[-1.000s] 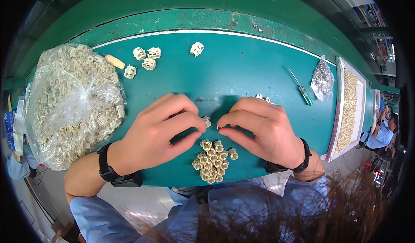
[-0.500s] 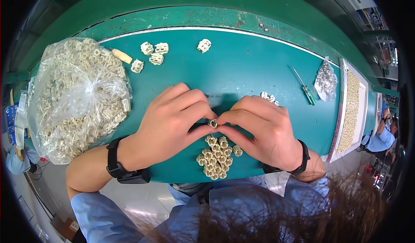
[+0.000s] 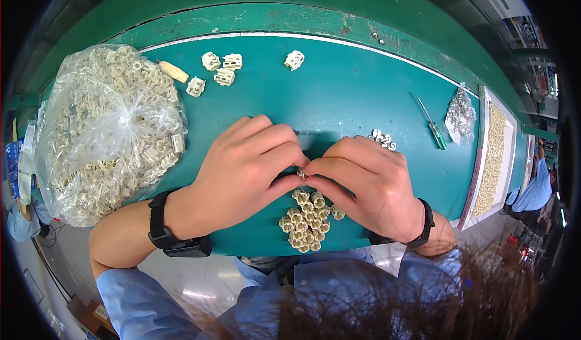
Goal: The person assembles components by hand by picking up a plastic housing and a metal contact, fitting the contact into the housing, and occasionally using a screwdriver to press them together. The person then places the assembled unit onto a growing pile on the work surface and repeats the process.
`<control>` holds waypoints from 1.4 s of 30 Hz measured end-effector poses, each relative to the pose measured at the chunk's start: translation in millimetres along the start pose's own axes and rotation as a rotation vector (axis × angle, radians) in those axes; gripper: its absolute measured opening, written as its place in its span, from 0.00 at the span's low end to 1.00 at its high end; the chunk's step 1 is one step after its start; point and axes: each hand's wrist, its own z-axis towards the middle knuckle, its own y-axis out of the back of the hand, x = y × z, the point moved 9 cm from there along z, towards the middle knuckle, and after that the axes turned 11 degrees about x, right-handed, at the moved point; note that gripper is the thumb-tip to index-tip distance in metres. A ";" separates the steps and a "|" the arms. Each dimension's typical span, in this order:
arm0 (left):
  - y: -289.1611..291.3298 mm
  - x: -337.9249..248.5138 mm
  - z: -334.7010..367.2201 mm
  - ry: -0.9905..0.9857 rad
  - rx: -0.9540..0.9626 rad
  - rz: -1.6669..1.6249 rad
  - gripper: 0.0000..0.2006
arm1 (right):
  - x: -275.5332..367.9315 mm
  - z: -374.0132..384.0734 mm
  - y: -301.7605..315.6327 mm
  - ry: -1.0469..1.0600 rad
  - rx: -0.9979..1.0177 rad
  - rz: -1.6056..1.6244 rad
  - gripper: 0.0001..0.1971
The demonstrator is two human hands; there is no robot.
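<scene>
Between my fingertips, over the middle of the green mat, is a small cream plastic fitting [image 3: 301, 172], mostly hidden by the fingers. My left hand [image 3: 251, 161] pinches it from the left. Thumb and forefinger of my right hand [image 3: 366, 179] press together at its other side. Just below the hands stands a cluster of cream cylindrical fittings [image 3: 305, 222], hollow ends up. One more cream fitting [image 3: 337, 213] is beside my right hand. Beyond that hand lies a little heap of small shiny metal parts [image 3: 382, 139].
A bulging clear bag of cream fittings [image 3: 115, 134] fills the left side. Loose cream fittings [image 3: 224, 77] and a tan stub [image 3: 173, 71] lie at the back. To the right are a green-handled screwdriver [image 3: 437, 135], a bag of metal parts [image 3: 461, 116] and a white tray [image 3: 508, 152].
Both hands stay joined at the small fitting, which is now more covered by the fingers. The view has shifted slightly, and the things on the mat keep their arrangement.
</scene>
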 end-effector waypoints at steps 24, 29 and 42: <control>5.6 -8.5 -6.5 -0.127 0.163 -0.005 0.16 | -23.6 -4.9 12.4 -0.081 0.126 -0.115 0.11; 31.0 -1.5 -1.5 -0.043 0.068 0.169 0.17 | -27.8 -7.2 8.5 -0.061 0.124 -0.103 0.10; 75.6 24.4 -4.1 0.228 -0.089 0.500 0.14 | -27.1 -8.1 5.6 -0.065 0.124 -0.092 0.08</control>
